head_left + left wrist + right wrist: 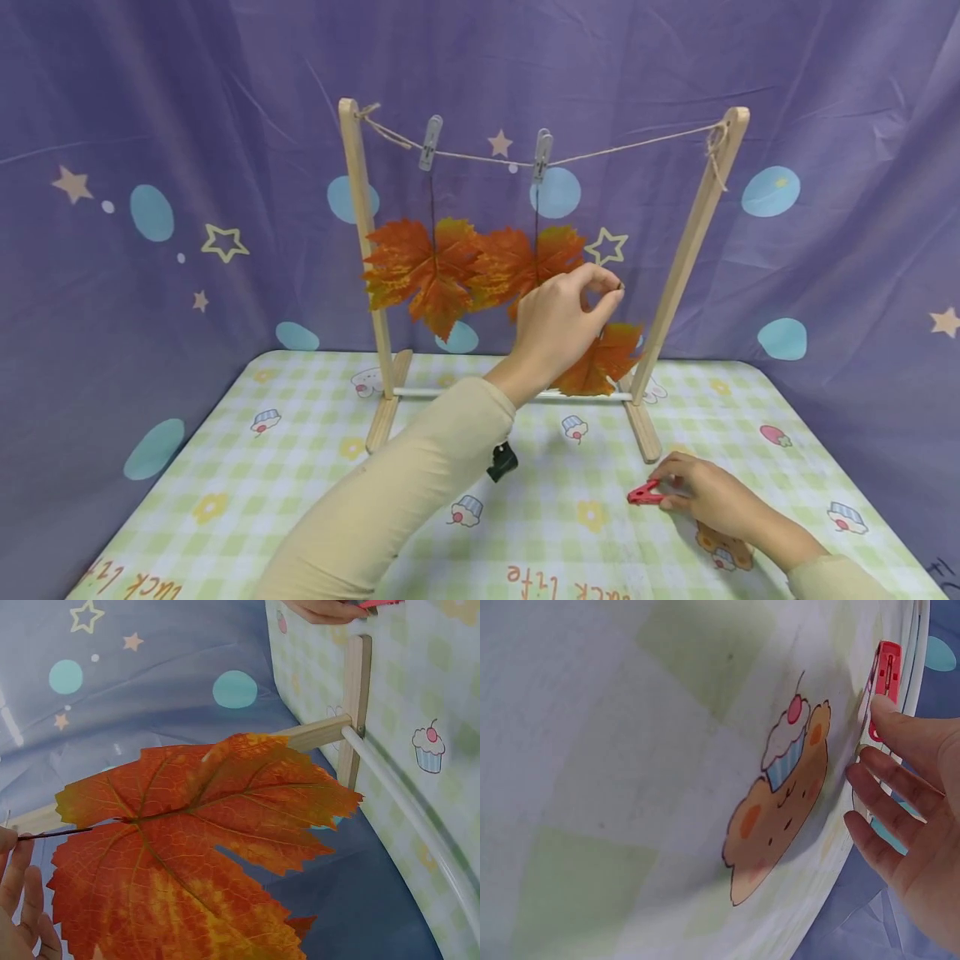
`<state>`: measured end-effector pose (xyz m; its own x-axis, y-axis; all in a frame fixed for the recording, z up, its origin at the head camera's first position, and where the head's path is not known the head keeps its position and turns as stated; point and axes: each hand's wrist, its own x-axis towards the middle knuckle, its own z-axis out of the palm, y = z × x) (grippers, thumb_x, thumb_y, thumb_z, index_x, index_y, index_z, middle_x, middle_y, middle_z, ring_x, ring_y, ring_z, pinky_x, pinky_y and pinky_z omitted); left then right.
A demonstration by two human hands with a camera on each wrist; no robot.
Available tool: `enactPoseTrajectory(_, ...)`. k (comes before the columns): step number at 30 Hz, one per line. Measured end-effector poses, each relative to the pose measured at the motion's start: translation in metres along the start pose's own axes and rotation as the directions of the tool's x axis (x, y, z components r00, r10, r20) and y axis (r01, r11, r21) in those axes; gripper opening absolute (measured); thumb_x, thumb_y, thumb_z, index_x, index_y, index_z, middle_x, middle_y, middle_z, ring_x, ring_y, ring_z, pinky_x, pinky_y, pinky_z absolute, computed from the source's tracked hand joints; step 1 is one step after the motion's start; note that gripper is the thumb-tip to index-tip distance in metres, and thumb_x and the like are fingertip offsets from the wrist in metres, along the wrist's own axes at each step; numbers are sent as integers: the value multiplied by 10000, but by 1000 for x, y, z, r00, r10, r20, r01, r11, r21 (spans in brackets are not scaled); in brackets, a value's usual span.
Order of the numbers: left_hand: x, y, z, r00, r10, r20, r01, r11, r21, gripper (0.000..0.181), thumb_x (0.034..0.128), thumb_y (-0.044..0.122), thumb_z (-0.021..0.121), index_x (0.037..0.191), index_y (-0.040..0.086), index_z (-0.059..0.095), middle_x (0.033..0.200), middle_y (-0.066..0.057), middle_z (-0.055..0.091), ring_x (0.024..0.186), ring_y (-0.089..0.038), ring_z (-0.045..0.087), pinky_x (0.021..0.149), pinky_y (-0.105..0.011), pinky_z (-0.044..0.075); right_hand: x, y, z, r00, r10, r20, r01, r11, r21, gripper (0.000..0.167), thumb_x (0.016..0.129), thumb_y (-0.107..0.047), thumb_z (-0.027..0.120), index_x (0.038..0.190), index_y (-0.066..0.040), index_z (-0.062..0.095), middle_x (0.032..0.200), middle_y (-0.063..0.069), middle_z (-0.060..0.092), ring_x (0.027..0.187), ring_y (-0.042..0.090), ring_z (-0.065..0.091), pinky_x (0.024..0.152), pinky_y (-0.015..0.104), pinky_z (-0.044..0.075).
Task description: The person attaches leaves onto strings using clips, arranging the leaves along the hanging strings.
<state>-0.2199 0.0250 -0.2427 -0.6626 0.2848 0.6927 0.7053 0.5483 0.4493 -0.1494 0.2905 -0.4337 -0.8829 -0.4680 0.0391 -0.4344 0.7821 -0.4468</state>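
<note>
My left hand (558, 321) pinches the thin dark stem of an orange artificial maple leaf (602, 367) between thumb and finger. In the left wrist view that leaf (187, 840) fills the middle, its stem running to the fingertips. Low on the right, my right hand (708, 496) holds a red clothespin (647, 493) by its handle end, close to the tablecloth. Two more orange leaves, a left one (427, 271) and a middle one (517, 258), hang by their stems from grey clothespins on the string (480, 157). My left hand partly covers the middle leaf.
A wooden frame with a left post (365, 225) and right post (690, 250) carries the string. A white rod (435, 392) joins its feet. On the checked tablecloth (300, 500) lies a dark green clip-like object (502, 461), partly behind my left sleeve. A purple curtain (225, 125) hangs behind.
</note>
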Motion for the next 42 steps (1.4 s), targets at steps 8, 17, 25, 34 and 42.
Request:
enactPoseTrajectory(8,13,4,8,999,7,-47,-6,1000,25,133,959,371,663,1047,288,718,1005,189,712,522,-44,399,502,-234,348,-5,-5,-3,999,28,-20,-27,998,64,306,871,-205,758,1148,-91,695,1100,-5,668,867,103,599,720,320,531)
enactPoseTrajectory(17,28,4,19,991,-114,-67,102,982,-161,172,971,373,646,1097,268,699,991,185,699,627,-13,498,489,-233,360,3,-10,-8,994,-28,-110,32,999,31,320,879,-101,741,1192,-60,693,1084,-39,687,820,-12,559,770,384,542)
enactPoseTrajectory(25,41,-6,22,983,-133,-130,121,988,-96,191,971,388,641,1097,260,707,1014,173,700,664,-20,505,558,-205,385,5,-15,-20,976,-54,-210,52,999,-17,329,865,-92,762,1188,-95,698,1119,-22,675,812,-24,552,755,352,537)
enactPoseTrajectory(34,48,-11,20,979,-76,-188,75,997,-9,170,962,359,663,1071,250,735,975,149,713,650,-50,482,556,-203,363,11,-19,-36,917,-144,-372,130,990,-63,295,839,-93,791,1124,-132,725,1055,-29,686,778,-23,560,701,324,534)
enactPoseTrajectory(42,48,-14,20,980,-60,-192,58,998,-16,161,956,335,677,1065,234,740,971,127,718,650,-51,489,553,-208,364,19,-21,-55,876,-201,-438,167,979,-116,335,795,-40,812,1114,-99,726,1041,5,692,765,-14,567,690,309,533)
